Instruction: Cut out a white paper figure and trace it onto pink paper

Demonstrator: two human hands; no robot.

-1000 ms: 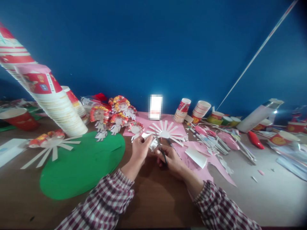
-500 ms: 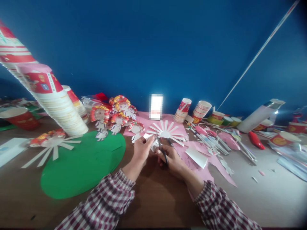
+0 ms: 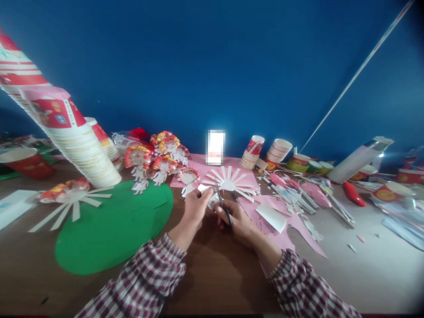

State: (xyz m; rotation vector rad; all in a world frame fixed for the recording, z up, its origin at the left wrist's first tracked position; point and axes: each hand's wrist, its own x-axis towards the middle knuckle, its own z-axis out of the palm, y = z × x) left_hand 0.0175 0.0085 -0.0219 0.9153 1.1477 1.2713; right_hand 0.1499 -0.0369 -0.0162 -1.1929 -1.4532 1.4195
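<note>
One green oval sheet (image 3: 115, 234) lies at left. The left hand (image 3: 195, 205) pinches one small white paper piece (image 3: 213, 199) between both hands. The right hand's (image 3: 236, 218) curled fingers grip one pair of scissors (image 3: 227, 216). Behind, rightward, stand two short cup stacks (image 3: 253, 152).

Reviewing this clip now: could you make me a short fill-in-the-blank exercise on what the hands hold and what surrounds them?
1. The right hand holds a pair of ____.
2. The left hand pinches a piece of paper whose colour is ____.
3. The large rounded sheet to the left of both hands is ____.
4. The wall behind everything is ____.

Missing words: scissors; white; green; blue.
</note>
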